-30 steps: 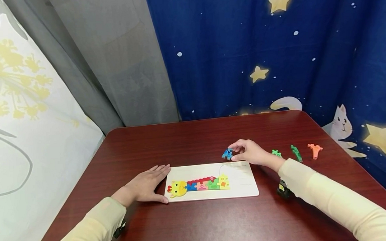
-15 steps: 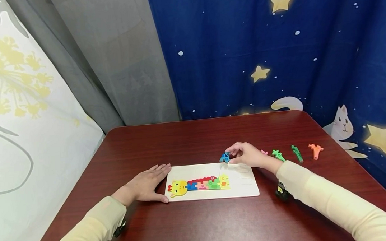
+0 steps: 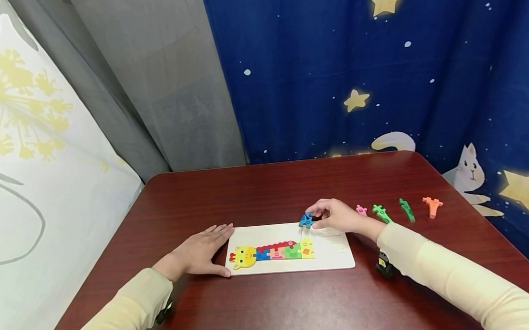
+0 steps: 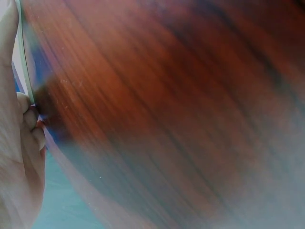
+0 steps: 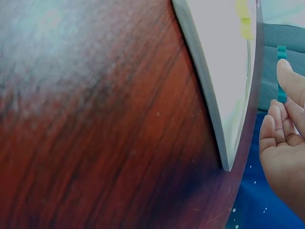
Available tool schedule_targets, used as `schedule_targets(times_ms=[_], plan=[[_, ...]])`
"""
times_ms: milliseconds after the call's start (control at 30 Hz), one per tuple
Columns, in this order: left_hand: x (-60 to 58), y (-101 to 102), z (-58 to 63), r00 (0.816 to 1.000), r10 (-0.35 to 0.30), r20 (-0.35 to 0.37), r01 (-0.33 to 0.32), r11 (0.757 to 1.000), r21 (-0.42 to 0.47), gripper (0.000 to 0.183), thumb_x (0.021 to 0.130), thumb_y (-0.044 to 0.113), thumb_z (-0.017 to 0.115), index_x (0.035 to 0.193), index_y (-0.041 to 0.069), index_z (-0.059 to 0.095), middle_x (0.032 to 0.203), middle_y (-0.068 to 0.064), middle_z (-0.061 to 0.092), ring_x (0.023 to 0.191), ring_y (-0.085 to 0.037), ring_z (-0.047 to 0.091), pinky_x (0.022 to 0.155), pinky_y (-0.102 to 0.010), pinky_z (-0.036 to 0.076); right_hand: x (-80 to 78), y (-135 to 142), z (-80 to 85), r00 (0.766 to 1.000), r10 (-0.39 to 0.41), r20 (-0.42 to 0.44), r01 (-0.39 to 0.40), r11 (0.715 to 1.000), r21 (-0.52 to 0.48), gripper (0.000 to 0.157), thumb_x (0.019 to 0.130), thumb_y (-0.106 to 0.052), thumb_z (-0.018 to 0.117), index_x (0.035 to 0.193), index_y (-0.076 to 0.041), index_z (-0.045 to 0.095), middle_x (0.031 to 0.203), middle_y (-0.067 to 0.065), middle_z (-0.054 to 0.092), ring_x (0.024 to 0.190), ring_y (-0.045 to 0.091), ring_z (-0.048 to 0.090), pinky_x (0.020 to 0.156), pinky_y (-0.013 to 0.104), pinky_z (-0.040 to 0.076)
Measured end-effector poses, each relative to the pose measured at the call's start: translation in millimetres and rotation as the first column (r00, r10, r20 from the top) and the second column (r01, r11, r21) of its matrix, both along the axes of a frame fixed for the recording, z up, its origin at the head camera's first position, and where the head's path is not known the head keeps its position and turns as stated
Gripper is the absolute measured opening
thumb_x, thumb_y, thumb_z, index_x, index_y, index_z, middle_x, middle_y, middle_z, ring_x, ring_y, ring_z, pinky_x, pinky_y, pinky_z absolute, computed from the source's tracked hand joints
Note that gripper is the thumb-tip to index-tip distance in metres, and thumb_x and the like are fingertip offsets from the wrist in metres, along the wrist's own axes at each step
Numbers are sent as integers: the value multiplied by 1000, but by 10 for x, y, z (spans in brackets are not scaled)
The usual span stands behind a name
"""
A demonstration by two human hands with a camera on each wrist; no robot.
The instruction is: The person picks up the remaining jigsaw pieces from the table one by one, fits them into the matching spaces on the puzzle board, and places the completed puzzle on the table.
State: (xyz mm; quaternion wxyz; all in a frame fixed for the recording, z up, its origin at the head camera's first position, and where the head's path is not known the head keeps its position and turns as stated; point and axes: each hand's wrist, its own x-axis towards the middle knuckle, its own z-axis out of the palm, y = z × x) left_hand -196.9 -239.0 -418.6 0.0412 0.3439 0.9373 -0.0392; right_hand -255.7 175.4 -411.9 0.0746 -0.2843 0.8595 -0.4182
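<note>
A blue puzzle piece [image 3: 306, 220] is pinched between the thumb and fingers of my right hand [image 3: 337, 216], above the far edge of the white puzzle board [image 3: 267, 234]. In the right wrist view the piece [image 5: 281, 74] shows edge-on, raised over the board's level. My left hand [image 3: 206, 252] lies spread at the board's left end, thumb and fingertips along its edge. On the board lies a partly filled giraffe puzzle: a yellow head [image 3: 244, 258], a red mane [image 3: 274, 246], and blue, pink, green and yellow body pieces [image 3: 292, 251]. Outlined recesses show on the right part.
Several loose pieces lie on the dark red wooden table [image 3: 279, 302] to the right: a pink piece [image 3: 361, 209], a light green piece [image 3: 381, 213], a dark green piece [image 3: 406, 209] and an orange piece [image 3: 432, 206]. Curtains [image 3: 296, 75] hang behind the table.
My right hand has carried the blue piece slightly left and nearer, to over the board's far edge. The pink piece has come into sight behind it. My left hand has stayed still.
</note>
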Motion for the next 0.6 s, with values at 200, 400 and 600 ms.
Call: schedule_targets(times_ms=[200, 400, 600], plan=[[2, -2, 2, 1000, -8, -7, 8, 1000, 3, 114, 75, 89, 38, 155, 9, 23, 159, -5, 23, 145, -24, 22, 116, -40, 23, -2, -15, -14, 1000, 5, 1, -5, 1000, 16, 33, 81, -13, 80, 113, -6, 72, 97, 2, 64, 90, 20, 57, 75, 29, 53], [-1, -6, -2, 999, -24, -24, 24, 1000, -5, 114, 75, 88, 37, 155, 8, 23, 159, -6, 23, 144, -25, 23, 116, -39, 21, -10, -21, -30, 999, 33, 7, -33, 999, 24, 34, 82, -13, 79, 114, -7, 71, 97, 2, 64, 89, 20, 56, 75, 28, 53], [-11, -11, -15, 998, -48, -49, 48, 999, -13, 114, 76, 88, 36, 155, 6, 23, 159, -8, 24, 144, -26, 23, 116, -40, 22, -30, -23, -63, 998, 59, 7, -59, 998, 25, 34, 82, -15, 80, 114, -8, 71, 96, 2, 63, 89, 20, 56, 74, 28, 52]])
